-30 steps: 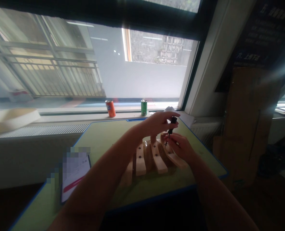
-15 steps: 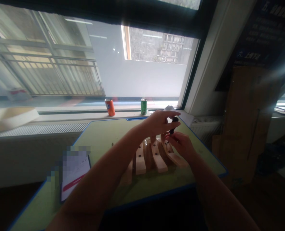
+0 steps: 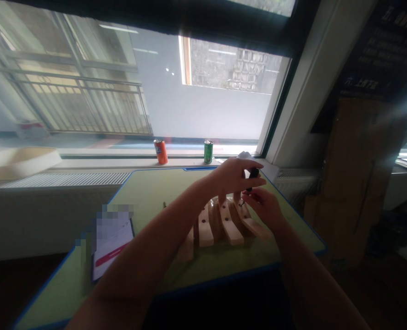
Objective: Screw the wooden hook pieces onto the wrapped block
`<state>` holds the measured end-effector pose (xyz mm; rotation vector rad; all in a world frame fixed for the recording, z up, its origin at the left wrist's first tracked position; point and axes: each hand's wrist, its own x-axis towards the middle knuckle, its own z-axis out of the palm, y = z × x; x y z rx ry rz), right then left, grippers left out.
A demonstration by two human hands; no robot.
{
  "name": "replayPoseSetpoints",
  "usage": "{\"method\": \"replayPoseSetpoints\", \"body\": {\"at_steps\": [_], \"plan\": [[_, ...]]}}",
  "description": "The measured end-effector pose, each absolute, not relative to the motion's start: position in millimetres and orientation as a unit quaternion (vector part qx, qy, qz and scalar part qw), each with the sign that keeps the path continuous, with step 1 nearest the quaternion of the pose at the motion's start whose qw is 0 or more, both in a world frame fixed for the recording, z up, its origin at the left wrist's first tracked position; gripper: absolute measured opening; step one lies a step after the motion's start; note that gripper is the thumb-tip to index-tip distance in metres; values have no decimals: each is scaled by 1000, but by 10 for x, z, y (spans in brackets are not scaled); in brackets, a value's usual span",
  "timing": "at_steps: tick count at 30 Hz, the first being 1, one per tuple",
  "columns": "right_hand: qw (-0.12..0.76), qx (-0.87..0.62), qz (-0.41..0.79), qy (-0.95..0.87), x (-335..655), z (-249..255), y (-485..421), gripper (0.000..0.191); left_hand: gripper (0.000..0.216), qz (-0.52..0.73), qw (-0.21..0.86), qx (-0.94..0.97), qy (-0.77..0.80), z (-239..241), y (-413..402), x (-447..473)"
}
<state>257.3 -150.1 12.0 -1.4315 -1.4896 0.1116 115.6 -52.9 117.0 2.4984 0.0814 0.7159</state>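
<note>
My left hand (image 3: pixel 233 176) reaches across from the left, its fingers closed round the black handle of a screwdriver (image 3: pixel 253 176). The tool stands tilted, its thin shaft pointing down at a wooden piece. Just under the handle, the fingertips of my right hand (image 3: pixel 265 206) pinch about the shaft; any screw there is too small to make out. Beneath lies the curved pale wooden piece (image 3: pixel 254 228) with dark holes. Beside it are similar wooden pieces (image 3: pixel 234 234) (image 3: pixel 206 236), joined at the far end by something shiny and clear. My left forearm hides part of the row.
The green table (image 3: pixel 155 188) has a blue edge. A blurred-out tablet or sheet (image 3: pixel 112 247) with a pink bar lies at left. An orange can (image 3: pixel 161 152) and a green can (image 3: pixel 208 152) stand on the windowsill, near crumpled white paper (image 3: pixel 246 156). Cardboard (image 3: pixel 354 174) leans at right.
The view has shifted slightly, so everything sits a little further right. My left fingers have turned and spread a bit on the handle; my right hand stays at the shaft.
</note>
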Motion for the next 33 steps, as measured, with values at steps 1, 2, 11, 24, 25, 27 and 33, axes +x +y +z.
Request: {"method": "replayPoseSetpoints", "body": {"at_steps": [1,2,11,24,25,27,33], "plan": [[509,-597,51,-618,2579,113,-1501,21,42,259,277,925,30,1168,-532,1151],[508,-599,56,-617,2582,109,-1501,22,42,253,284,924,30,1167,-535,1147],[500,-583,37,-639,2543,133,-1509,19,34,260,263,928,36,1140,-505,1189],[495,-567,27,-658,2535,151,-1522,17,32,254,289,920,71,1151,-547,1173],[493,-576,23,-651,2535,149,-1519,17,31,253,289,921,69,1152,-552,1173],[491,-599,19,-632,2533,144,-1512,18,29,251,287,922,65,1150,-557,1174],[503,-630,60,-588,2512,159,-1509,21,35,262,275,923,62,1135,-542,1177]]}}
